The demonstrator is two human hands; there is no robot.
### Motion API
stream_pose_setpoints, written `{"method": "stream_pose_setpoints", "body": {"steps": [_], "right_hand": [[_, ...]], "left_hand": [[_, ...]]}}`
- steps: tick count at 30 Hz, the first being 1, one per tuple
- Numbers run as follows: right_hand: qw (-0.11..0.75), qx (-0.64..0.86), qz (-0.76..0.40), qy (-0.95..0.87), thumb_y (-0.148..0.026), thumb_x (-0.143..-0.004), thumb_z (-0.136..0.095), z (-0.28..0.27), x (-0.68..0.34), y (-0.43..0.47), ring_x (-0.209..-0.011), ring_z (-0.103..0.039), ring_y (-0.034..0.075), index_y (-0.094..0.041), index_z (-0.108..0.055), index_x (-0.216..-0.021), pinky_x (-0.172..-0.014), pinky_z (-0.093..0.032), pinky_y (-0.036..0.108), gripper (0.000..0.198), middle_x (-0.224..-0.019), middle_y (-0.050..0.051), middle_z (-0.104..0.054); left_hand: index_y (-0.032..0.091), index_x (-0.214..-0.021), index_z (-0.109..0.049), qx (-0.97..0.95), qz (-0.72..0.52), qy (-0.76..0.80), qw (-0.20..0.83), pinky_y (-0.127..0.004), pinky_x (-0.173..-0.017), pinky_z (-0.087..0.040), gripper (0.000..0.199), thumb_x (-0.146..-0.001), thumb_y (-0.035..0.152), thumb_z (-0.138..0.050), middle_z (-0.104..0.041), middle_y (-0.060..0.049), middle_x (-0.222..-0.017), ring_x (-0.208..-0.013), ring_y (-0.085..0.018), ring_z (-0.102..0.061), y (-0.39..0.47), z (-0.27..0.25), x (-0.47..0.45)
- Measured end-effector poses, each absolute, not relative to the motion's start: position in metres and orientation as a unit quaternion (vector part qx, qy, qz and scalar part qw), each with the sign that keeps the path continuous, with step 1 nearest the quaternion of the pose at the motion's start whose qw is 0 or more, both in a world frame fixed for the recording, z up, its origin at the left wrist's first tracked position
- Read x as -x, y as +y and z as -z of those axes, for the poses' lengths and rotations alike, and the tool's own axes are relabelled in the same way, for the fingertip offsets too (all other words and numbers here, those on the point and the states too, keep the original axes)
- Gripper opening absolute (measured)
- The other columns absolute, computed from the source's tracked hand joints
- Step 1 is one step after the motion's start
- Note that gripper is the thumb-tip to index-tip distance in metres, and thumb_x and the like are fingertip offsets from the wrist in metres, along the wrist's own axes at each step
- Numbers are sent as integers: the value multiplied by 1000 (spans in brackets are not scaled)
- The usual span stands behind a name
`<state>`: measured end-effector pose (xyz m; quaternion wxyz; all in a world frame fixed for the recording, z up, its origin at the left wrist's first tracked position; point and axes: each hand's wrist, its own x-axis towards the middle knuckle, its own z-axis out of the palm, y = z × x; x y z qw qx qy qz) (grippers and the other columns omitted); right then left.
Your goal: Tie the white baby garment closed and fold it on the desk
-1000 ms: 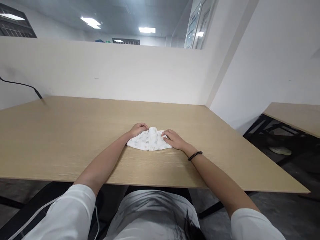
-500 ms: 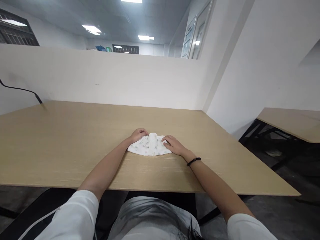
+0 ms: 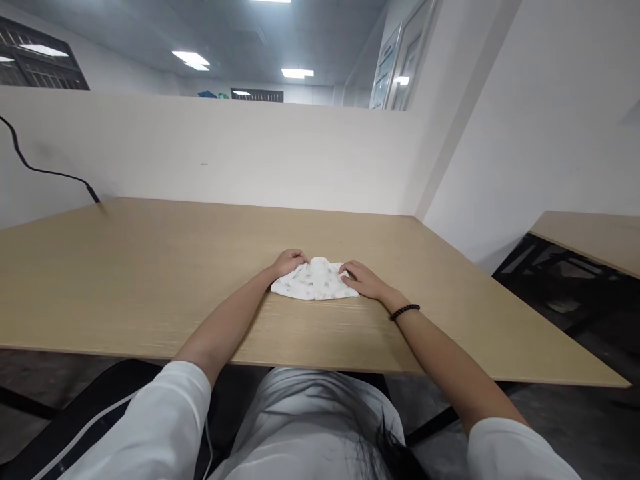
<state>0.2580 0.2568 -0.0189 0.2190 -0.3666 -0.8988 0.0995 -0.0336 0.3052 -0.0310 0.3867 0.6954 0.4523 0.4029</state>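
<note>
A small white cloth (image 3: 315,283) with a scattered coloured print lies on the wooden table (image 3: 165,280). Its lower edge curves towards me, and a short flap stands out at the middle of its far edge. At the cloth's left upper edge is my left hand (image 3: 289,261), with its fingers drawn together on the fabric. My right hand (image 3: 364,279) rests on the right side of the cloth, thumb and fingers apart. A black beaded bracelet (image 3: 405,312) circles my right wrist. The undersides of both hands are hidden.
A low white partition (image 3: 260,153) rises behind the table. At the far left, a black cable (image 3: 55,173) comes down to the tabletop. Another table (image 3: 595,233) stands to the right, past a gap.
The raised fold down the middle of the cloth looks flatter now. Both hands stay at the cloth's sides. The whole view has shifted slightly.
</note>
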Motion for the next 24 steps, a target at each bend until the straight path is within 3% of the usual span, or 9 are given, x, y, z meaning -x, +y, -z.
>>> {"method": "stream_pose_setpoints", "body": {"steps": [15, 18, 21, 24], "right_hand": [[211, 359, -90, -905, -20, -88, -49, 23, -263, 262, -103, -56, 25, -19, -62, -107, -94, -44, 40, 23, -105, 10, -64], [206, 361, -89, -905, -20, -87, -50, 23, -263, 262, -102, -57, 25, -19, -61, -107, -93, -44, 40, 23, -104, 10, -63], [208, 358, -93, -906, -18, -86, -50, 21, -264, 259, -102, -57, 25, -19, -61, -107, -92, -45, 40, 24, -105, 9, -63], [199, 364, -99, -905, -16, -85, -49, 16, -264, 251, -103, -57, 25, -19, -60, -108, -91, -45, 40, 25, -106, 9, -63]], "left_hand": [[19, -69, -72, -728, -377, 473, 322, -29, -73, -44, 15, -69, 26, -60, -73, -5, -80, -82, -23, -62, 299, 26, 30], [20, -59, -68, -728, -361, 498, 304, -30, -71, -42, 10, -67, 26, -66, -68, -6, -68, -79, -25, -61, 299, 15, 31], [21, -44, -56, -729, -334, 521, 292, -31, -69, -40, 24, -58, 24, -75, -55, -4, -48, -76, -28, -61, 296, -1, 34], [21, -46, -56, -735, -316, 527, 287, -33, -74, -41, 29, -51, 24, -84, -55, -6, -49, -87, -34, -63, 268, -11, 34]]}}
